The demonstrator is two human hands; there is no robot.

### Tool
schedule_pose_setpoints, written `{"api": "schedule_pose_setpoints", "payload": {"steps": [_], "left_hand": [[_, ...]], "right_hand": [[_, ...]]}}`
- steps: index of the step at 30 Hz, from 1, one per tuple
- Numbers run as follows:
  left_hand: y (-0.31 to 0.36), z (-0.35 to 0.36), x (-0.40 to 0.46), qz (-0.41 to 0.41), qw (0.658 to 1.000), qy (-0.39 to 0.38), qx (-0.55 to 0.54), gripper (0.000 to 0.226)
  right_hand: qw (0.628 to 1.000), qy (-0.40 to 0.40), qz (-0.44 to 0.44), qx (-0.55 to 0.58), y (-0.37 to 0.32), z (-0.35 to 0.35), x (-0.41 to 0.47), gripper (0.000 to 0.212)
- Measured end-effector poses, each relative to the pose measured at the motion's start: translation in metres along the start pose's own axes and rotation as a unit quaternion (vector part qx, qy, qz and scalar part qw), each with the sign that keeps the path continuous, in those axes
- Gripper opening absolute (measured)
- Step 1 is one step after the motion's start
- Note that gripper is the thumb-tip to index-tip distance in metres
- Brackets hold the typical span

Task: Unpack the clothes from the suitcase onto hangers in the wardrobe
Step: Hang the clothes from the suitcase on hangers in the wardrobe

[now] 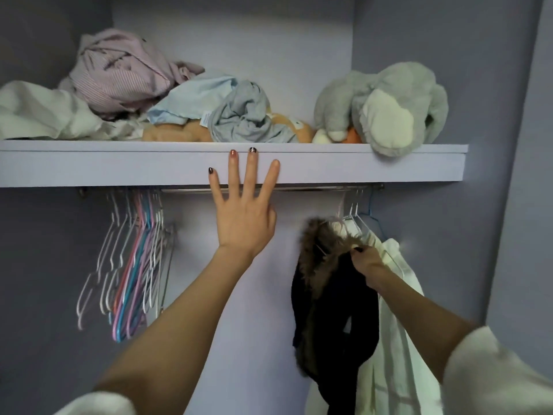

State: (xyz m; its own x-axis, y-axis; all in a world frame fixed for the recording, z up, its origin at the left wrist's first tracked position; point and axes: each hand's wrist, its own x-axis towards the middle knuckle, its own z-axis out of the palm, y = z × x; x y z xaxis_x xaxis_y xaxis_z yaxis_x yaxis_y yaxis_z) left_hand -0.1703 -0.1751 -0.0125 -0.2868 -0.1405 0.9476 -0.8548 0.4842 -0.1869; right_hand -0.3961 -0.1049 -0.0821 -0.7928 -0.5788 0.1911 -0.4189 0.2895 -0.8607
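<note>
My left hand is raised with fingers spread straight, its fingertips against the front edge of the wardrobe shelf. My right hand grips a black garment with a brown fur trim, held below the hanging rail on the right. Whether the garment sits on a hanger is unclear. Just behind it a white garment hangs from the rail on a hanger. A bunch of several empty hangers, white, pink and blue, hangs at the rail's left end.
On the shelf lie crumpled clothes: a pink striped piece, a light blue one, a grey one. A grey plush toy sits at the shelf's right end. Lilac wardrobe walls close in on both sides.
</note>
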Motion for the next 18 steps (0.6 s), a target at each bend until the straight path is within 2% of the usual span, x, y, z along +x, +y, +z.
{"api": "schedule_pose_setpoints", "payload": {"steps": [4,7,11,13,18], "left_hand": [[0.0,0.0,0.0,-0.003,1.0,0.004,0.008,0.082],[0.002,-0.003,0.001,-0.008,1.0,-0.022,0.01,0.084],[0.001,-0.023,0.001,-0.009,0.995,-0.1,-0.02,0.086],[0.0,-0.035,0.001,-0.001,0.988,-0.148,-0.033,0.082],[-0.009,-0.072,-0.016,-0.004,0.964,-0.253,-0.08,0.072]], "right_hand": [[0.998,0.053,0.025,-0.038,0.022,-0.012,0.0,0.035],[0.997,0.046,0.01,-0.065,0.019,-0.02,-0.004,0.035],[0.988,0.0,0.005,-0.155,-0.002,-0.033,-0.037,0.038],[0.981,-0.016,-0.027,-0.191,-0.013,-0.037,-0.054,0.039],[0.977,-0.034,-0.055,-0.204,-0.029,-0.046,-0.106,0.039]]}}
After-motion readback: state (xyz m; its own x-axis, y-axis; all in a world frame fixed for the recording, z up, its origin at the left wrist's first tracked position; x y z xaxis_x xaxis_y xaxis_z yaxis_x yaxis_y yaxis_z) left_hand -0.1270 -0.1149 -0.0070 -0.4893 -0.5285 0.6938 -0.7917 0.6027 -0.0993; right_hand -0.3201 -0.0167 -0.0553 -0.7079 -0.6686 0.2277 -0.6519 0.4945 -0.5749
